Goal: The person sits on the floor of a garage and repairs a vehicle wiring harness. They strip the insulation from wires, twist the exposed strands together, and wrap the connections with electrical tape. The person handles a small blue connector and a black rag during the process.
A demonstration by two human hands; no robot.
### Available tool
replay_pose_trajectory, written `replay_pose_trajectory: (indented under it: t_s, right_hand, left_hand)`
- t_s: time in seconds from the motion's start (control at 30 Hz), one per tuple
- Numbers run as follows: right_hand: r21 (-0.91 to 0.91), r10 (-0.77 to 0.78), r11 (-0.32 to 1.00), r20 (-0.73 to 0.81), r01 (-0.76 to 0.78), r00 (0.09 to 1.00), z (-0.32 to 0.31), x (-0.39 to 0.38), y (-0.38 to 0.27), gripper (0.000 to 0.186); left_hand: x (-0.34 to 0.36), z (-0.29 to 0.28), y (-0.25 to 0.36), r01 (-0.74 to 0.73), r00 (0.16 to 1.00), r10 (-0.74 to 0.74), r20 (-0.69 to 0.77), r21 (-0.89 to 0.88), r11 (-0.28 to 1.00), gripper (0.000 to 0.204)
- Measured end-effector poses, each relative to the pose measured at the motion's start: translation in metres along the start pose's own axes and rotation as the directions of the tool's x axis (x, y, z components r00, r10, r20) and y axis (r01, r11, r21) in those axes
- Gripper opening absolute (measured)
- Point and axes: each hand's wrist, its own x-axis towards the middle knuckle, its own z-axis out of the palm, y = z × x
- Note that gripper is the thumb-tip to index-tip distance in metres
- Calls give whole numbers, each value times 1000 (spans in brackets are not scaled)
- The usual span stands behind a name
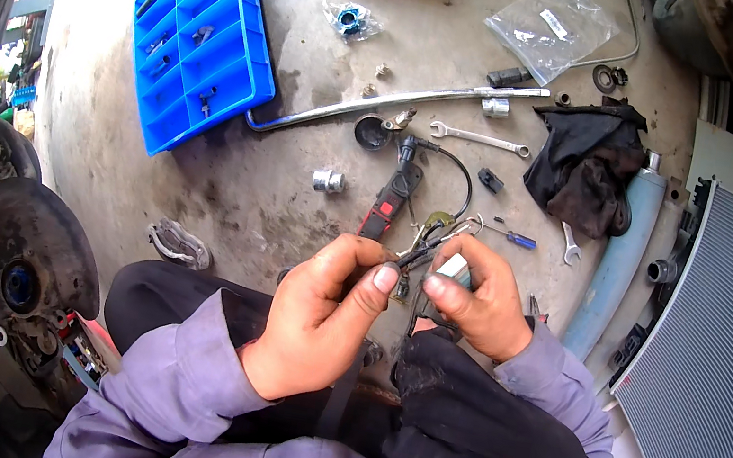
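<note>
My left hand is closed, thumb and forefinger pinching a dark cable with several thin wires and a plug end around it. Close beside it, my right hand is closed round a small pale block with a white face, whose kind I cannot make out. Past my fingers, a black tool with red parts lies on the floor, a black hose curving from its head. Right of the wires rests a screwdriver with a blue handle. A small black connector is farther off.
A divided blue tray with small parts stands far left. Beyond my hands lie a long bent metal bar, a combination wrench, a socket and a black cloth. A grey cylinder and a finned radiator flank the right.
</note>
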Motion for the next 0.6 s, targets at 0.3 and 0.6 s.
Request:
replay_pose_trajectory:
  t_s: [0.3,0.6]
  right_hand:
    - [-506,-327,826,-68,250,943,8,1,6,35]
    - [-554,-330,791,-31,259,944,10,2,-2,34]
  left_hand:
    - [3,0,-1,-212,977,198,79,232,949,10]
    - [4,-4,7,-211,977,193,88,322,923,9]
